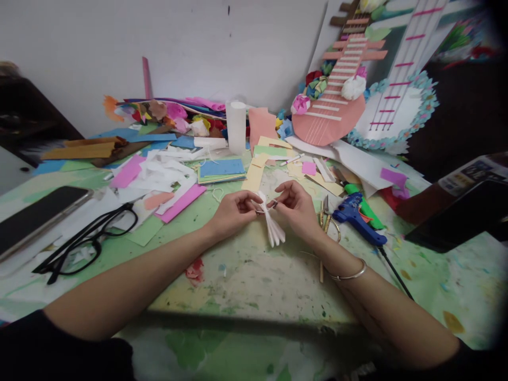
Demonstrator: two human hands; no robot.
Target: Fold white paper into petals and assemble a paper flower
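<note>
Above the table [246,296], two bare forearms [135,270] angle inward to one pleated white paper [274,230]. Beyond it, rightward, stand two paper instruments [331,124]. Right of it, one container [436,198] bears a blurred, unreadable label. One pair of glasses [97,238] lies left; one glue gun [355,217], right. Left hand [234,214] and right hand [296,206], fingers curled, pinch its narrow neck.

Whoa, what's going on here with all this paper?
Someone's left hand and right hand hold up a folded white paper between them, fingers around its narrow part, with the pleats spreading downward. A blue glue gun lies to the right, and a paper stack sits behind the hands. Neither is being touched.
</note>
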